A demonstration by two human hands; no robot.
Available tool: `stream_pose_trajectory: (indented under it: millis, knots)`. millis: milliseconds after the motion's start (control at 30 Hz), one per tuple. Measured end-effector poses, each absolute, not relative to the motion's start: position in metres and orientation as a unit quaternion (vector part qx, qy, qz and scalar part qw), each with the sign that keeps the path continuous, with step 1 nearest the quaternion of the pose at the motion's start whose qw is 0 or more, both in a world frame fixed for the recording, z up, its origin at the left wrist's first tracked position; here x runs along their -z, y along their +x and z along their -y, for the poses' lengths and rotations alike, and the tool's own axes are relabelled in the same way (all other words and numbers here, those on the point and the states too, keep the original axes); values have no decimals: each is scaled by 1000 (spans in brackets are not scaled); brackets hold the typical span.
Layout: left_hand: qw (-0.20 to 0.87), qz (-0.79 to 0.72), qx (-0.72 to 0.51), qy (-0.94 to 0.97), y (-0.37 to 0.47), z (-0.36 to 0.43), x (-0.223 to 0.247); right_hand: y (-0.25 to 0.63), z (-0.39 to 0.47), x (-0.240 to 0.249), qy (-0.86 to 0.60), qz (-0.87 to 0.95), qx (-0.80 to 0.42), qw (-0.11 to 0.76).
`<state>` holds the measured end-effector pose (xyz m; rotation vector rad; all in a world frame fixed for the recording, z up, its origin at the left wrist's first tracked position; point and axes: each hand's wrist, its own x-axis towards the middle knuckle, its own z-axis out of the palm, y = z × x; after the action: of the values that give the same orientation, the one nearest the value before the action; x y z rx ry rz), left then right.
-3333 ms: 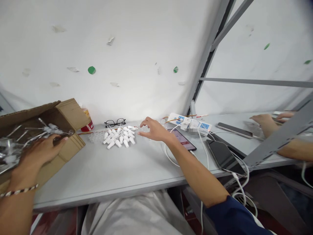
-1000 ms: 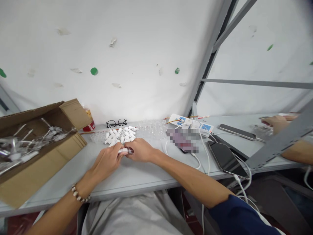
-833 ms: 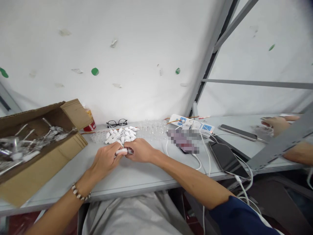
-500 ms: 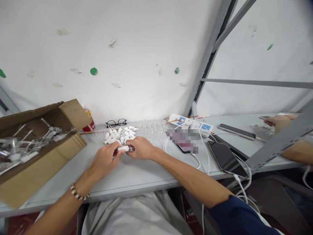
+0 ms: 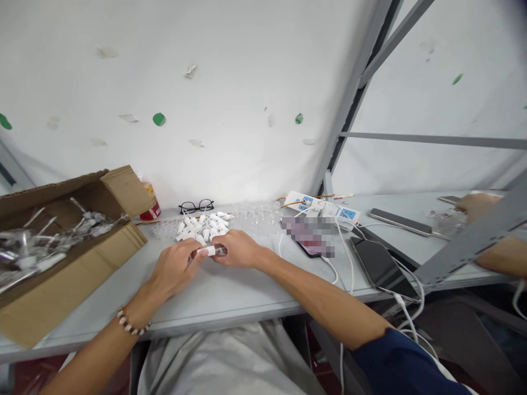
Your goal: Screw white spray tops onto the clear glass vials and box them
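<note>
Both hands meet over the front part of the grey table, holding a small clear plastic bottle (image 5: 221, 250) with a white cap-like top (image 5: 209, 250). My left hand (image 5: 177, 267) is closed, its thumb and fingers pinching the white top from the left. From the other side my right hand (image 5: 235, 248) wraps its fingers round the clear part, which they mostly hide. Just behind the hands lies a pile of white tops (image 5: 205, 225), some with thin stems. Several clear bottles (image 5: 257, 215) lie in a group farther back near the wall.
An open cardboard box (image 5: 82, 282) of clear and white plastic parts stands at left. Behind are a red-yellow container (image 5: 150, 202) and eyeglasses (image 5: 196, 206). To the right are a power strip (image 5: 296, 201), phones (image 5: 381, 262), cables and a metal post. Another person's hand (image 5: 480, 204) is far right.
My hands stay nearly in place on the bottle. The left fingers have shifted slightly round the white top. At far right, the other person's hand has moved a little.
</note>
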<state>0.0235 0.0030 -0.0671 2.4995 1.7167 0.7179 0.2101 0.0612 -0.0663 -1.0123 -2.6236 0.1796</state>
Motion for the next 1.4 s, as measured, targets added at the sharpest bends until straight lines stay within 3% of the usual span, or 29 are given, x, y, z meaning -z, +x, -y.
stream_pose_trajectory:
  millis: [267,533,767,1067,1233,1400]
  knots:
    - [-25,-560,-281,779,24,-4,69,214,-66,65,-360,913,-75,174]
    - [31,-578,-528,621,5,-15,69,214,-66,65,-328,873,-205,296]
    - [49,-458,-370,807,25,-6,72,205,-60,69,-233,823,-402,326]
    - [-25,-495,-232,837,21,-7,74,209,-63,72,-239,885,-275,289]
    - [-50,-473,-212,853,25,-4,72,208,-64,77,-223,892,-291,264]
    - [5,-455,-184,871,20,-6,73,210,-66,74,-192,901,-315,228]
